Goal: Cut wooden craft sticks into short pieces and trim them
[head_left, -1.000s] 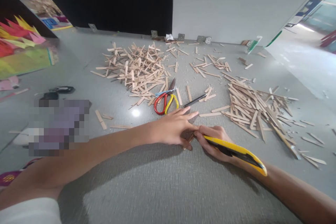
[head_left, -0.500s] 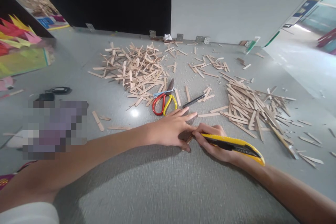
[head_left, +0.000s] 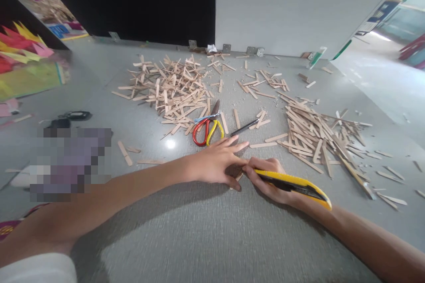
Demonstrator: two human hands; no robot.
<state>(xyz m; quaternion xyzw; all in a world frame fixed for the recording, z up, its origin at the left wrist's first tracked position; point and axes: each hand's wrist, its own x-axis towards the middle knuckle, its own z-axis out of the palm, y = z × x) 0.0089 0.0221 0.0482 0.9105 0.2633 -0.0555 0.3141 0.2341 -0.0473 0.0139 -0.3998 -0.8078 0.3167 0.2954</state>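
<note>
My left hand (head_left: 217,162) lies flat on the grey floor, fingers stretched out, pressing down on a small wooden stick (head_left: 237,177) that shows only as a sliver under the palm. My right hand (head_left: 267,180) is closed around a yellow and black utility knife (head_left: 294,183), its front end right at the left hand's fingers. The blade tip itself is hidden between the two hands.
Red and yellow scissors (head_left: 208,126) and a dark pen-like tool (head_left: 245,127) lie just beyond my hands. Heaps of wooden sticks spread at the far left (head_left: 169,88) and at the right (head_left: 318,135). Coloured paper (head_left: 23,59) sits far left; a white board (head_left: 282,6) stands behind.
Both hands stay in the same spot; the knife's rear end has dropped a little lower and the view has shifted slightly.
</note>
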